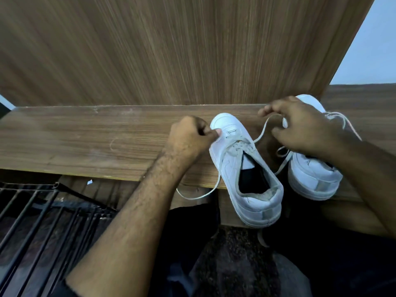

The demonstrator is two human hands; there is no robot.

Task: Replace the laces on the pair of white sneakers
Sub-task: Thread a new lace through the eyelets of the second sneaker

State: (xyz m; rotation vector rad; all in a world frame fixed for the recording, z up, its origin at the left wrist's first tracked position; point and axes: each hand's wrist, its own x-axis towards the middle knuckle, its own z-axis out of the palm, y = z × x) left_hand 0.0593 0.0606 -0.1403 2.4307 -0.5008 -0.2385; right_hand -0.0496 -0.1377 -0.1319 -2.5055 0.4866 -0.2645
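Observation:
Two white sneakers stand on a wooden ledge [85, 142], toes pointing away from me. The nearer sneaker [246, 168] hangs its heel over the ledge's front edge. My left hand [188, 138] is curled against its toe side, thumb pressing by the lowest eyelets, and seems to pinch the lace there. A white lace [260, 133] rises from the eyelets to my right hand [300, 125], which pinches it in a loop. Another lace end [199, 197] dangles below the ledge. The second sneaker [312, 174] sits to the right, mostly hidden under my right hand and forearm.
A tall wooden panel [171, 50] rises directly behind the ledge. A black metal wire rack [42, 211] lies at the lower left. Below the ledge are my dark-clothed legs [214, 264]. A pale wall [372, 50] shows at the upper right.

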